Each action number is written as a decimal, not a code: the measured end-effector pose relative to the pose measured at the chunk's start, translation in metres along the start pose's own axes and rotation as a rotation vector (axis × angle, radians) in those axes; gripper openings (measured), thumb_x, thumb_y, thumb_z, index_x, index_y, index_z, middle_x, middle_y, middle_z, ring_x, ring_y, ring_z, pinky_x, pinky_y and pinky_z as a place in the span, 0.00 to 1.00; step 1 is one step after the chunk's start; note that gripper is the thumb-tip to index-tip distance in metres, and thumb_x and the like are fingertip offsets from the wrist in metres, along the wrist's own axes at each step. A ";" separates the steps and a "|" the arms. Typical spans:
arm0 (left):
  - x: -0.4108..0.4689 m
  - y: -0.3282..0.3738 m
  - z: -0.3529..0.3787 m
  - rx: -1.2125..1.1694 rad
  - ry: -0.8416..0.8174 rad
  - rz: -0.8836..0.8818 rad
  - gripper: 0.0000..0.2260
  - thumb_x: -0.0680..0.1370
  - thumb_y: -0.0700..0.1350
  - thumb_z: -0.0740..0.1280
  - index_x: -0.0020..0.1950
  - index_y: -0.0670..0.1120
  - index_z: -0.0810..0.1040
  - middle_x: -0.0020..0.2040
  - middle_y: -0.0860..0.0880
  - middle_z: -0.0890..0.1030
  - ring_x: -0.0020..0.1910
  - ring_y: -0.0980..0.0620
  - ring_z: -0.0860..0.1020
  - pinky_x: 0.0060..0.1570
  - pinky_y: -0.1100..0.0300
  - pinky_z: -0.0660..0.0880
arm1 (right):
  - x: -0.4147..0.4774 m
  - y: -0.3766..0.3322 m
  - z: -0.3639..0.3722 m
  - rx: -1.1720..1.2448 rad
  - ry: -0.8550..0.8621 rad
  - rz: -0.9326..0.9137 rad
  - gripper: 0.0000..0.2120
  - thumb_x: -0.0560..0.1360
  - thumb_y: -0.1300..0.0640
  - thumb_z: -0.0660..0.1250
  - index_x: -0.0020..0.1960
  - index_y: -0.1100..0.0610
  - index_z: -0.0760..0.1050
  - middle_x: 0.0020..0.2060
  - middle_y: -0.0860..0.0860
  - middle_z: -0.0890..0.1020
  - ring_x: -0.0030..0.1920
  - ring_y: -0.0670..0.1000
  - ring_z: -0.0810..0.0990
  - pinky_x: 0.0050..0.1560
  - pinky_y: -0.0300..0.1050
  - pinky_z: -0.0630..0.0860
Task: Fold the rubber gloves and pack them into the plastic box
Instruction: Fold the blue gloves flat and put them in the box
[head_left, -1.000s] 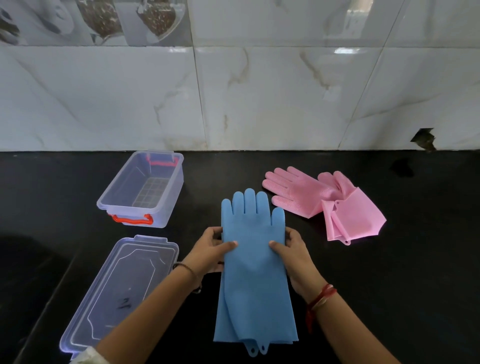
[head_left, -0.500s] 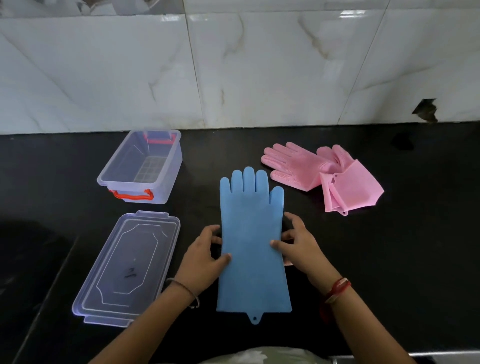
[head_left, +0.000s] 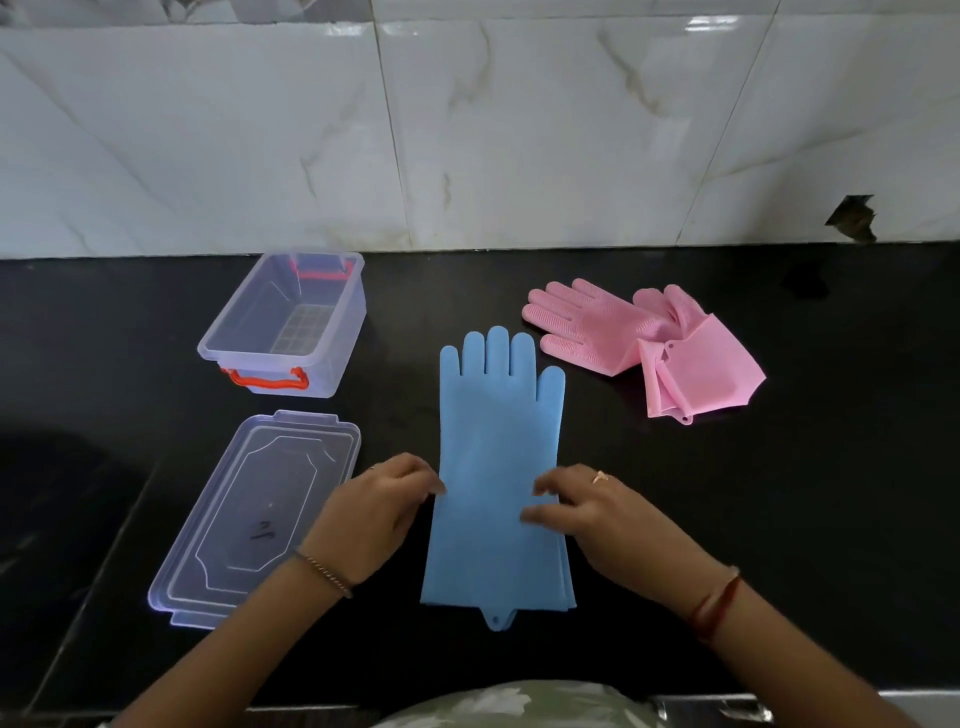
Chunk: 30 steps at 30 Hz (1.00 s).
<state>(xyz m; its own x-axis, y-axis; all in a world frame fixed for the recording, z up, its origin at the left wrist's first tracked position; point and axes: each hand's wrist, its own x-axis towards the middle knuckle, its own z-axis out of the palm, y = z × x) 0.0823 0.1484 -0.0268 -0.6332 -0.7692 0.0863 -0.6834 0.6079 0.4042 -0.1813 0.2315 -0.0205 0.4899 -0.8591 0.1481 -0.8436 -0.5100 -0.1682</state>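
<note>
Both hands, left (head_left: 371, 512) and right (head_left: 597, 512), fingers curled, pinching flat blue rubber gloves (head_left: 498, 467) mid-length: fold fingertips toward cuff, edges aligned.

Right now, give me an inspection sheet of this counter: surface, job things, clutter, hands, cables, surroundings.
Surface: black counter, glossy.
Job's things: blue gloves stacked flat, fingers toward the wall, not folded; pink gloves in a loose heap at the right; clear box open, no gloves inside, red handles; lid lying flat, nearer than the box.
Clutter: nothing seen.
Hands: left hand at the blue gloves' left edge, right hand on their right side; whether either pinches cannot be told.
Cables: nothing seen.
Surroundings: white marble-look tile wall with a chipped spot at the right.
</note>
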 end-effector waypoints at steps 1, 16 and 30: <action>-0.003 -0.005 -0.003 0.032 -0.097 0.083 0.10 0.76 0.45 0.67 0.56 0.49 0.80 0.58 0.50 0.79 0.54 0.50 0.79 0.53 0.63 0.75 | -0.005 0.004 -0.002 -0.073 -0.071 -0.102 0.22 0.68 0.63 0.72 0.59 0.47 0.76 0.57 0.50 0.79 0.55 0.50 0.79 0.52 0.44 0.80; -0.020 0.004 0.009 0.048 -0.181 0.101 0.39 0.62 0.76 0.61 0.67 0.56 0.71 0.66 0.58 0.71 0.63 0.60 0.67 0.66 0.60 0.61 | 0.012 0.014 0.005 0.523 0.076 0.476 0.09 0.79 0.56 0.57 0.42 0.57 0.70 0.37 0.51 0.76 0.37 0.47 0.74 0.40 0.47 0.72; 0.054 0.011 0.037 -0.112 0.227 -0.471 0.15 0.72 0.63 0.64 0.46 0.52 0.69 0.35 0.58 0.73 0.33 0.59 0.74 0.31 0.66 0.69 | 0.043 0.007 0.015 0.373 0.075 0.840 0.29 0.75 0.57 0.61 0.69 0.44 0.50 0.42 0.50 0.77 0.33 0.48 0.78 0.36 0.44 0.80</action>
<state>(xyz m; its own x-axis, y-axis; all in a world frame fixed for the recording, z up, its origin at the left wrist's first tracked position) 0.0271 0.1210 -0.0513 -0.1647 -0.9844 0.0619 -0.8239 0.1718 0.5401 -0.1625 0.1906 -0.0299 -0.2779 -0.9549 -0.1044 -0.7836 0.2882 -0.5504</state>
